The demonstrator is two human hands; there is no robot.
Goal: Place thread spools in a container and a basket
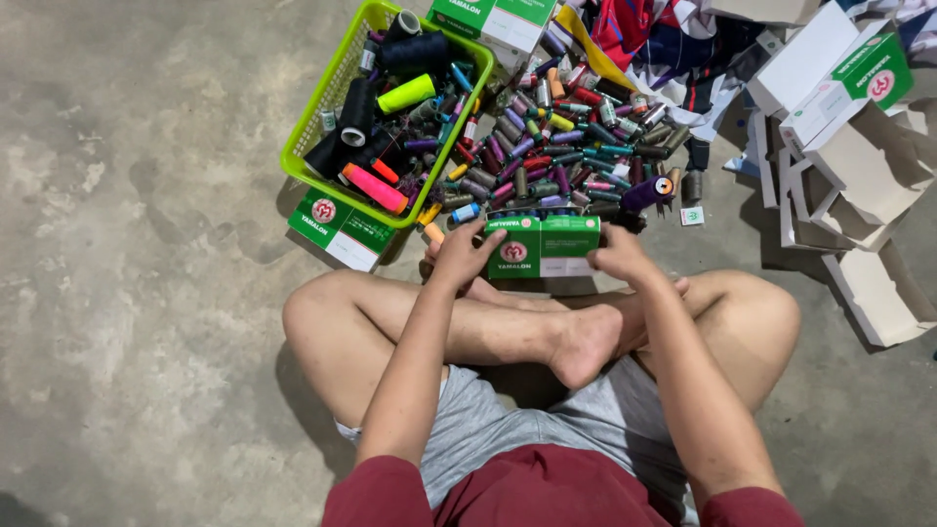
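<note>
On rough concrete | left hand (462, 256), right hand (618, 256) grip glossy green cardboard box (543, 246)

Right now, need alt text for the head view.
Seated cross-legged on concrete, a person holds a green box with the left hand and right hand. Behind it lie a thread spool pile and a green basket.

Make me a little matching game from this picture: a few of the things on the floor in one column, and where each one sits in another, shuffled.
Things:
1. green and white box
2. lime basket
3. pink spool
4. empty white boxes

Places:
A. far right of the floor
B. inside the basket
C. between both hands
D. left of the loose spool pile

Pairs: 1-C, 2-D, 3-B, 4-A
</note>
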